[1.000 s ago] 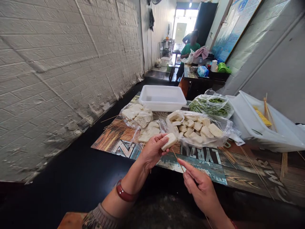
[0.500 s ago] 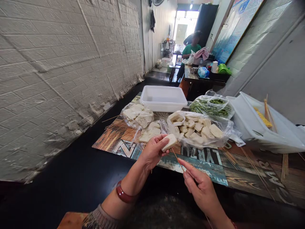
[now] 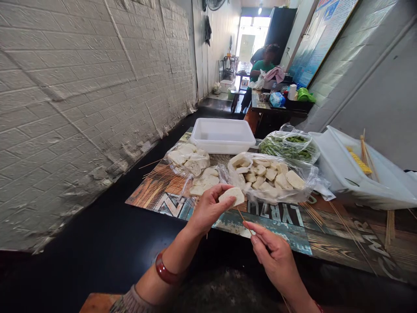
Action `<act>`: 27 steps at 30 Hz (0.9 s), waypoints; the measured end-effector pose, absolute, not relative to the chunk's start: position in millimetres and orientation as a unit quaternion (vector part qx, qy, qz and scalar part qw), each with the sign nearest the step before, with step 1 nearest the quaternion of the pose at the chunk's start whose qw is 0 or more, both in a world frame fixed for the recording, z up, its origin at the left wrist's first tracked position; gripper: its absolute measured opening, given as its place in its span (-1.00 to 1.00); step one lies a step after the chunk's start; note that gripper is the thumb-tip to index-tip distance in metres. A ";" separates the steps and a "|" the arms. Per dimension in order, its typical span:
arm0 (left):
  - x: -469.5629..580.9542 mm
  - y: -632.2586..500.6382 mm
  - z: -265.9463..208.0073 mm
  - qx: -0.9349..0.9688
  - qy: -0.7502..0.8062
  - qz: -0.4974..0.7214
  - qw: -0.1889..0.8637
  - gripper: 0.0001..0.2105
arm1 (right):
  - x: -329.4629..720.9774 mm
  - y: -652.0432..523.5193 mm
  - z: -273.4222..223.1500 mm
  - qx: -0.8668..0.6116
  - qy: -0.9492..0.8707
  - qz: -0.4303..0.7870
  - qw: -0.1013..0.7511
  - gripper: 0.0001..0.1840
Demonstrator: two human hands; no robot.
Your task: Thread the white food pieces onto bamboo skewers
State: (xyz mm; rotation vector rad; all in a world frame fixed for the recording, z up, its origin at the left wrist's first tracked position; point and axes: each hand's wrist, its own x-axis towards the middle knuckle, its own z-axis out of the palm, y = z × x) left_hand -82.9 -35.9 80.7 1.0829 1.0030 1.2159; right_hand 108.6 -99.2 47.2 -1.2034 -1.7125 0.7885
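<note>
Between the thumb and fingers of my left hand (image 3: 206, 213) is a pale, spongy food slice (image 3: 235, 195), like tofu or bread; I cannot tell which. My right hand (image 3: 275, 254) pinches a thin bamboo skewer (image 3: 242, 217). Its upper end meets the slice's lower edge; whether the tip is inside is hidden. Just beyond my hands, a clear plastic bag (image 3: 309, 184) holds many similar pieces. More large pale slices (image 3: 206, 179) lie in plastic left of it. Loose bamboo skewers (image 3: 311, 214) are spread on the patterned board (image 3: 293, 241).
A white plastic tub (image 3: 223, 141) stands at the board's far edge. Bagged green vegetables (image 3: 288, 145) and a white bin (image 3: 329, 171) with corn and skewers are to the right. A brick-patterned wall (image 3: 81, 108) runs along the left. A person in green (image 3: 262, 66) is farther back.
My left hand has turned the slice, so its broad face tilts differently and it sits slightly farther right. The right hand still pinches the skewer, nearly in place.
</note>
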 end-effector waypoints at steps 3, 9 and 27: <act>-80.5 -36.7 80.3 0.472 0.432 0.514 0.571 -0.70 | 107.8 -97.6 48.0 -0.483 -0.691 0.303 0.445 -0.68; -75.7 -43.5 85.7 0.510 0.433 0.488 0.560 -0.70 | 108.4 -95.3 43.8 -0.473 -0.688 0.304 0.459 -0.68; -42.5 -70.1 99.4 0.399 0.363 0.544 0.643 -0.69 | 121.3 -103.5 17.4 -0.460 -0.714 0.175 0.498 -0.73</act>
